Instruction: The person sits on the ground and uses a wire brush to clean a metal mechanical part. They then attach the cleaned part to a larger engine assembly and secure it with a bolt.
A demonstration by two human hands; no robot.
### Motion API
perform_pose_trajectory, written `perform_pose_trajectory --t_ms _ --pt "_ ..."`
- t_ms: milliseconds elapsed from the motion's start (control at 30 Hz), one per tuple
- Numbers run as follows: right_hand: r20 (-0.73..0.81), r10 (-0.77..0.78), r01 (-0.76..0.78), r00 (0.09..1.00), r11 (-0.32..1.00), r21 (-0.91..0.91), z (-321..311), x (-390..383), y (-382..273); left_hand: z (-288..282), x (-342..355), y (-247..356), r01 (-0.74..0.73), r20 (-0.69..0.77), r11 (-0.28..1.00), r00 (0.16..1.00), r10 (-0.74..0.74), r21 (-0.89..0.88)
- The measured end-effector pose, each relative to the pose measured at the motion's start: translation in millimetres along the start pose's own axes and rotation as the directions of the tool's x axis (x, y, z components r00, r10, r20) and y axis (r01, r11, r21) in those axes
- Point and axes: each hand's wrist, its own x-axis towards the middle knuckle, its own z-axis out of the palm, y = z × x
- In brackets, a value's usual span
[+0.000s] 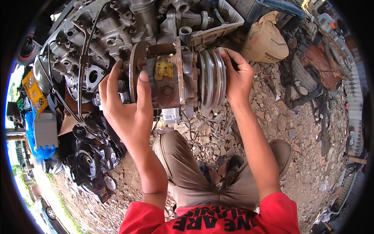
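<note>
A rusty brown compressor (167, 91) with a yellow label is held crosswise in front of me, level with my knees or a little beyond. Its left end has a round flange plate (137, 64), and its right end carries a shiny grooved pulley (212, 80). My left hand (126, 105) grips the left end, the thumb on the near side of the plate and the fingers around its outer edge. Around the pulley's outer right rim my right hand (238, 78) is closed, some of its fingers hidden behind it. Part of the compressor's underside cannot be seen.
A large engine block (113, 29) with bent metal pipes stands just beyond. Nearby are a white plastic crate (233, 24) of metal parts and a brown paper sack (267, 41). Black plastic bags (87, 156) lie left, old hoses and scrap (307, 78) right, on rubble ground (272, 121).
</note>
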Motion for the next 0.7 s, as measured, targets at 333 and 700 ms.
perform_pose_trajectory --t_ms 333,700 --pt "-0.072 0.229 -0.197 0.971 0.931 0.308 8 -10 11 8 -14 -9 0.157 -0.052 0.918 0.981 -0.188 -0.364" --pt "-0.078 0.274 -0.224 0.959 0.894 0.389 13 -9 12 14 -58 16 -0.406 -0.072 0.904 0.914 0.399 -0.137"
